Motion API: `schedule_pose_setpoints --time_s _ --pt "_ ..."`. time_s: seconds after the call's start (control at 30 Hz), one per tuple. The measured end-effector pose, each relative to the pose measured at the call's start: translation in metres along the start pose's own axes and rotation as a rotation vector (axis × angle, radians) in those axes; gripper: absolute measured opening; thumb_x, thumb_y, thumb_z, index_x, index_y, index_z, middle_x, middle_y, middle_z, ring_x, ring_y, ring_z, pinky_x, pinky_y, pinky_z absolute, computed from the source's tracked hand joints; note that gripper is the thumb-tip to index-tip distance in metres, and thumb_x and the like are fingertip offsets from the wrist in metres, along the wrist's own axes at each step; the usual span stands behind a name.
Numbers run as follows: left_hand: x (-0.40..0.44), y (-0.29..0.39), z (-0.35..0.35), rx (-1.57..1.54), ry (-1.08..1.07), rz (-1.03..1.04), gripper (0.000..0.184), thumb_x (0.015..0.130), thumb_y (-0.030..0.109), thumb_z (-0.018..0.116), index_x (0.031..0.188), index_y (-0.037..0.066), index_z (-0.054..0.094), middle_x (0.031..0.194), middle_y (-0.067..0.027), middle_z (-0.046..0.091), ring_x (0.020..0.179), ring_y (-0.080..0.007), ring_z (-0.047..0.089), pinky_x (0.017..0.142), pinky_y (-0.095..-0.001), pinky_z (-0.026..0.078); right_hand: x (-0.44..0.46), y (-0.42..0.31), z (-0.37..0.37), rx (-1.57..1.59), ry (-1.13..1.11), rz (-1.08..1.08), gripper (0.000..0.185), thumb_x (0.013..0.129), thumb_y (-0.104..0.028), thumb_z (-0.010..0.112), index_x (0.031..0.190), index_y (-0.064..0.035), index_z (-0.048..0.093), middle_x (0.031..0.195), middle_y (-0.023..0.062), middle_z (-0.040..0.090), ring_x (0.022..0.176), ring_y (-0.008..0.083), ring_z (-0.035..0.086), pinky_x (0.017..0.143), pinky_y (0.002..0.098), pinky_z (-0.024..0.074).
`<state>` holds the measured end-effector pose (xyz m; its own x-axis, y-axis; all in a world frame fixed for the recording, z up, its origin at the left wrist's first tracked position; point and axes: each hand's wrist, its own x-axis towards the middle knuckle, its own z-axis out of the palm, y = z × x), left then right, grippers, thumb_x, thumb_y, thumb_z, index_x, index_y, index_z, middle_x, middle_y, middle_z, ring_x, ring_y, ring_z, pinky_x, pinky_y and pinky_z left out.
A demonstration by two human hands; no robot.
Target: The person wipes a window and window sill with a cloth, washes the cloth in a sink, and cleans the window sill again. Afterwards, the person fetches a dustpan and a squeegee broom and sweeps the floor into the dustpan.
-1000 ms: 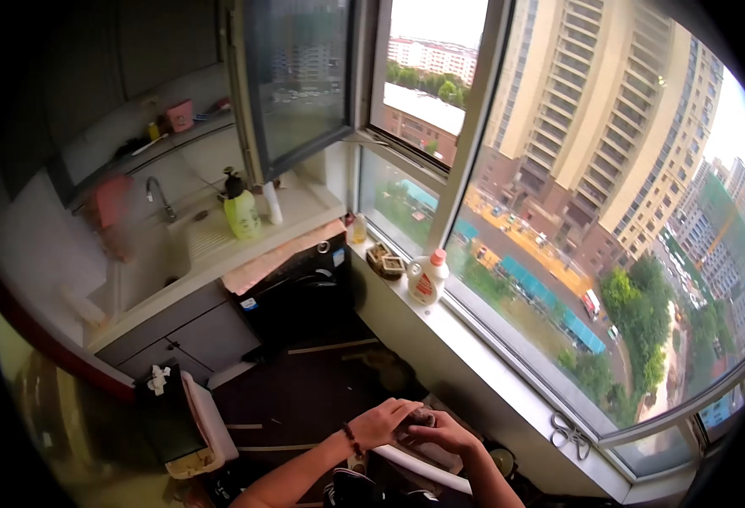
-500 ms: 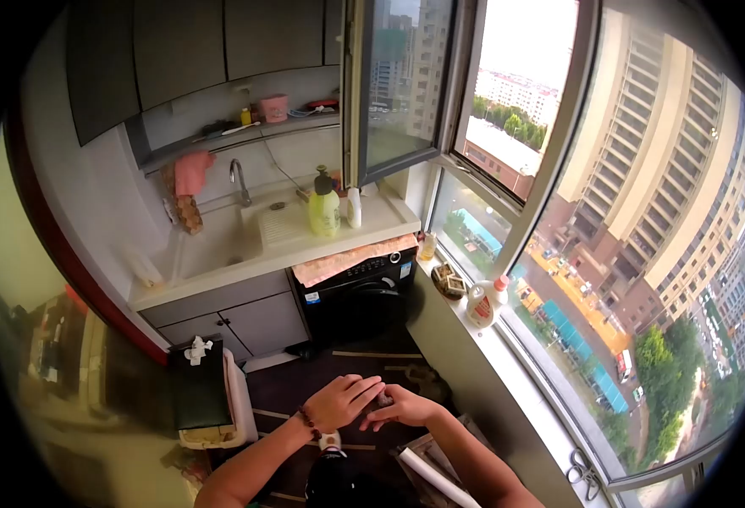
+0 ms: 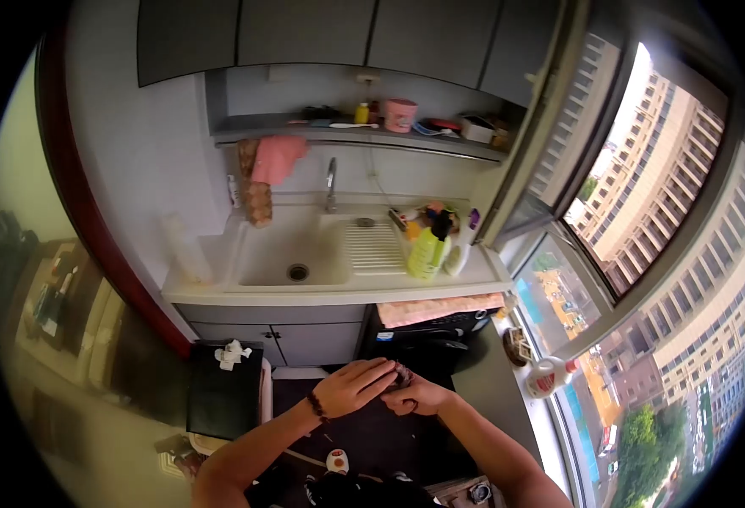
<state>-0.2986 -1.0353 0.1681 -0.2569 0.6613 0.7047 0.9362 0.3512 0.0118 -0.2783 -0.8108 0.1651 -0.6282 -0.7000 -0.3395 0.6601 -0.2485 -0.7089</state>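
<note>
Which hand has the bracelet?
The left hand: the dark beaded bracelet circles its wrist. The right hand, with its fingers around the dark object, has a bare wrist.

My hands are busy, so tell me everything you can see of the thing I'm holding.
The thing is small, dark brown and mottled, rough-looking. It sits between your left hand and right hand, apparently touching both, above the floor. The hands hide much of it, so its full shape, parts and material can't be told.
</note>
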Motion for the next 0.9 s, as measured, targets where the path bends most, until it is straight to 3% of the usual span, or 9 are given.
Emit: schedule_pose_setpoints --time_s 0.13,0.33,0.47,0.5,0.6,0.63,0.77,0.83,0.9 --pt "-0.014 -0.058 -0.012 0.167 -0.163 -0.002 0.049 0.088 0.013 0.061 0.136 0.003 0.058 0.148 -0.0104 0.05 0.138 -0.0275 0.047 0.107 -0.0424 0.046 0.073 -0.017 -0.013 0.068 -0.184 0.14 0.032 0.098 -0.015 0.061 0.071 -0.0142 0.043 0.061 -0.0066 0.032 0.048 0.0043 0.028 0.046 0.0241 0.018" --pt "-0.008 -0.148 -0.032 0.144 -0.207 0.106 0.049 0.089 0.017 0.061 0.137 0.007 0.057 0.149 -0.0082 0.048 0.142 -0.0243 0.043 0.112 -0.0437 0.042 0.18 -0.061 -0.021 -0.011 -0.49 0.475 0.032 0.097 -0.018 0.061 0.071 -0.0133 0.043 0.061 -0.0064 0.031 0.047 0.0042 0.026 0.045 0.021 0.0174" --pt "0.007 -0.234 -0.019 0.04 -0.353 0.106 0.056 0.078 0.023 0.066 0.132 0.008 0.06 0.128 -0.0067 0.06 0.118 -0.0226 0.059 0.101 -0.0375 0.05 0.245 -0.121 -0.022 -0.191 -0.615 0.563 0.024 0.097 -0.018 0.062 0.079 -0.011 0.049 0.061 -0.007 0.032 0.047 0.0025 0.026 0.043 0.0189 0.0192" --pt "0.016 -0.252 -0.021 0.098 -0.335 0.117 0.052 0.076 0.025 0.065 0.125 0.008 0.063 0.11 -0.0047 0.062 0.101 -0.0204 0.063 0.089 -0.0341 0.054 0.26 -0.142 -0.025 -0.281 -0.593 0.552 0.023 0.097 -0.017 0.063 0.079 -0.0107 0.049 0.061 -0.0073 0.033 0.047 0.0018 0.026 0.042 0.0185 0.0196" --pt "0.034 -0.31 -0.007 0.257 -0.389 -0.015 0.041 0.077 0.025 0.064 0.114 0.009 0.066 0.097 -0.0026 0.059 0.095 -0.0193 0.063 0.08 -0.0324 0.056 0.317 -0.192 -0.063 -0.339 -0.551 0.556 0.026 0.094 -0.015 0.064 0.074 -0.0139 0.048 0.06 -0.0064 0.035 0.046 0.0022 0.027 0.041 0.019 0.0192" --pt "0.044 -0.329 -0.001 0.336 -0.318 -0.03 0.024 0.077 0.024 0.063 0.098 0.011 0.064 0.093 -0.0008 0.058 0.089 -0.0185 0.065 0.072 -0.0321 0.056 0.333 -0.209 -0.071 -0.337 -0.569 0.565 0.026 0.094 -0.015 0.064 0.074 -0.0139 0.048 0.06 -0.0064 0.035 0.046 0.0022 0.027 0.041 0.019 0.0192" --pt "0.053 -0.416 0.026 0.425 -0.437 -0.132 0.016 0.079 0.023 0.063 0.089 0.011 0.062 0.089 -0.0025 0.061 0.083 -0.0223 0.067 0.069 -0.0358 0.057 0.394 -0.264 -0.098 -0.436 -0.275 0.428 0.026 0.089 -0.01 0.064 0.07 -0.0132 0.046 0.057 -0.0071 0.033 0.045 0.0031 0.028 0.04 0.0198 0.0188" --pt "0.061 -0.446 0.029 0.263 -0.564 -0.512 0.012 0.081 0.02 0.062 0.084 0.009 0.061 0.083 -0.0069 0.064 0.079 -0.0286 0.068 0.069 -0.0418 0.057 0.42 -0.28 -0.105 -0.461 -0.197 0.39 0.024 0.087 -0.01 0.064 0.071 -0.013 0.047 0.057 -0.007 0.032 0.045 0.0032 0.027 0.04 0.0203 0.0193" --pt "0.046 -0.481 0.048 0.295 -0.607 -0.591 0.011 0.082 0.019 0.062 0.085 0.008 0.064 0.084 -0.0101 0.067 0.081 -0.0315 0.069 0.07 -0.0435 0.057 0.46 -0.292 -0.124 -0.826 -0.105 0.199 0.016 0.083 -0.013 0.065 0.071 -0.0078 0.056 0.055 0.0031 0.048 0.043 0.0151 0.043 0.041 0.031 0.035"
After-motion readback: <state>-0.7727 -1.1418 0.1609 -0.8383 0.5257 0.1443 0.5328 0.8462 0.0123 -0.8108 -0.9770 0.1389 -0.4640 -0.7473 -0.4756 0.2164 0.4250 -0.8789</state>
